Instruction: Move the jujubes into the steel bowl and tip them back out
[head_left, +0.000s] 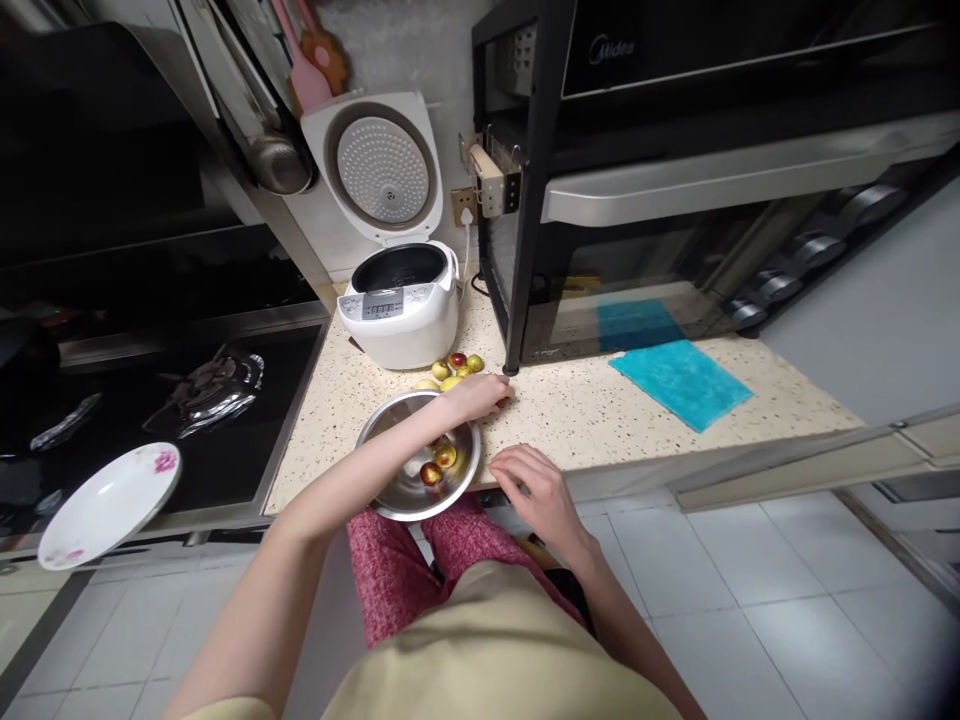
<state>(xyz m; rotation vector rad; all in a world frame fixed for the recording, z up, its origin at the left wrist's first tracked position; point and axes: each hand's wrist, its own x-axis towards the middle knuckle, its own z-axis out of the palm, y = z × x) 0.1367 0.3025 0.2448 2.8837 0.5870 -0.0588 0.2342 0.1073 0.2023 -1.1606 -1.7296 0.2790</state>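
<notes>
My left hand [480, 397] reaches over the steel bowl [466, 478] to the counter on its right, its fingers curled round a dark red fruit that shows only in part. Inside the bowl lie a few red and yellow-green fruits [431, 474]. Several more fruits [475, 362] rest on the counter between the bowl and the white rice cooker [412, 325]. To the right of the bowl, at the counter's front edge, my right hand [534, 485] has its fingers bent and close together; its fingertips are too small to make out.
The rice cooker's lid [384, 165] stands up. A black rack with an oven [637, 270] is behind the counter [570, 425], with a blue cloth [686, 385] before it. A white plate [112, 505] lies by the stove [217, 385] at left.
</notes>
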